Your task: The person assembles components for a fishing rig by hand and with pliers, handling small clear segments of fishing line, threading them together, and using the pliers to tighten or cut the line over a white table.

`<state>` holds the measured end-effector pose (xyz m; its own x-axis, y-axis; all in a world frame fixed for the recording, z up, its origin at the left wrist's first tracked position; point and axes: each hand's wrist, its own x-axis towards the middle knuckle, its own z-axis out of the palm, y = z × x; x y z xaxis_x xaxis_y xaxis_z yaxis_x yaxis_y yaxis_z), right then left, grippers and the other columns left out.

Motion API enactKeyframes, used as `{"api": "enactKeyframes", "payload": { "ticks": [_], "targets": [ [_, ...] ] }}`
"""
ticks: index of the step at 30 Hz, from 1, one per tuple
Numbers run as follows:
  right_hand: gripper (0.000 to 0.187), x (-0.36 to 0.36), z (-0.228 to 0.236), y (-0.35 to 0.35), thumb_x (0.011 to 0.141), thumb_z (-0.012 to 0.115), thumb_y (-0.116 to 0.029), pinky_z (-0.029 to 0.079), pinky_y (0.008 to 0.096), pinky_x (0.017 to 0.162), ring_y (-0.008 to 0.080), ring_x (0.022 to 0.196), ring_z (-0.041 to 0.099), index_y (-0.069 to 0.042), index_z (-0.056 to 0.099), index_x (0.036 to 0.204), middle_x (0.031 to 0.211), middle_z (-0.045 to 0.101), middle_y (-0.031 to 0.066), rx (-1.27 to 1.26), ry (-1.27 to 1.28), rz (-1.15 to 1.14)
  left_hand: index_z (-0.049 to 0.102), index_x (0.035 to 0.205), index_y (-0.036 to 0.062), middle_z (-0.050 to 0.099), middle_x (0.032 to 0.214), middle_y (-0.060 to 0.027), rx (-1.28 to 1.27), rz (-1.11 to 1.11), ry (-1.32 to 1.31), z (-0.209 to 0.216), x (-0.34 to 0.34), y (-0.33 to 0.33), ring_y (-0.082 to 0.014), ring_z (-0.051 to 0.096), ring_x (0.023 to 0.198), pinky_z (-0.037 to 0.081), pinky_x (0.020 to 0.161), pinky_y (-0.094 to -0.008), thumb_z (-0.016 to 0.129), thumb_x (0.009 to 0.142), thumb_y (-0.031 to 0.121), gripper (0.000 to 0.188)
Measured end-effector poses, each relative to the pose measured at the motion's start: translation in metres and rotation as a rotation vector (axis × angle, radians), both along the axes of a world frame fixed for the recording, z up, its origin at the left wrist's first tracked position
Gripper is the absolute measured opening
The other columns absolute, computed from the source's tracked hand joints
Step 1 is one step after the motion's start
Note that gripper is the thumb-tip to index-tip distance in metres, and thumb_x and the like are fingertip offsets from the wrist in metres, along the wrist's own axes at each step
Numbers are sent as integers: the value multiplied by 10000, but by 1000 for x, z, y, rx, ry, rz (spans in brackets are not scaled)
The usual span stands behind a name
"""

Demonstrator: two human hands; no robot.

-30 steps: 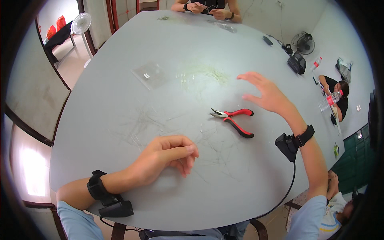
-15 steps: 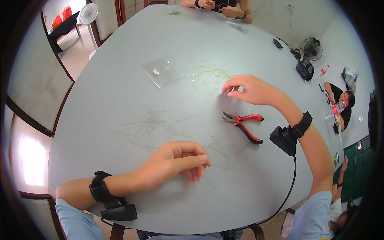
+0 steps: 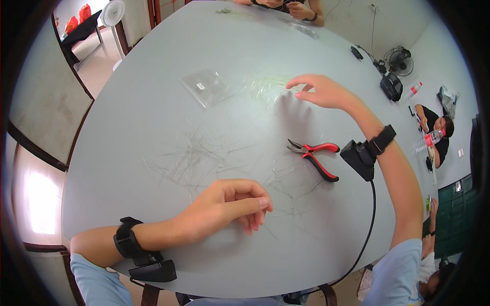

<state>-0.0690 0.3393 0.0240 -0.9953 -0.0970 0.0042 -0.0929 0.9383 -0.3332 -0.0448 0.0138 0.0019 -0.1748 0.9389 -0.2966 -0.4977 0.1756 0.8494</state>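
Note:
My right hand (image 3: 322, 91) reaches over the far side of a bunch of thin, pale greenish strands (image 3: 268, 92), thumb and fingers apart, its shadow on the table below. Close to the near edge, my left hand (image 3: 227, 206) is curled with its thumb against the forefinger; whatever it may hold is too small or hidden to make out. Pliers (image 3: 315, 153) with red and black handles lie between the hands, jaws parted. Fine, short, dark strands (image 3: 196, 153) are scattered beyond my left hand, and more thin clippings (image 3: 291, 181) lie near the pliers.
A clear plastic bag (image 3: 206, 87) lies left of the pale strands on the grey table (image 3: 127, 122). Across the table are another person's hands (image 3: 301, 10) and a clear packet (image 3: 306, 30). A black cable (image 3: 373, 214) hangs from the device on my right wrist.
My right hand has risen and moved away from me, its thumb and fingers wider apart. The left hand has barely shifted, and the pliers stay where they lie.

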Motion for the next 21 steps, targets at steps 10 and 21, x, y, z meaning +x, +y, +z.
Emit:
{"api": "enactKeyframes", "payload": {
  "ticks": [10,21],
  "targets": [
    [131,88,37,-15,738,662,-142,459,284,621,137,699,586,-50,599,808,741,625,26,98,-412,-23,571,867,1,587,725,-61,-25,0,58,3,1,1,-128,571,667,475,643,-266,506,905,176,191],
    [115,115,23,-19,788,612,-151,413,363,638,246,716,531,-57,572,841,697,553,85,250,-207,-19,556,852,13,555,727,-44,-36,68,46,2,4,5,-135,575,669,480,609,-281,494,904,185,189]
  ]
}}
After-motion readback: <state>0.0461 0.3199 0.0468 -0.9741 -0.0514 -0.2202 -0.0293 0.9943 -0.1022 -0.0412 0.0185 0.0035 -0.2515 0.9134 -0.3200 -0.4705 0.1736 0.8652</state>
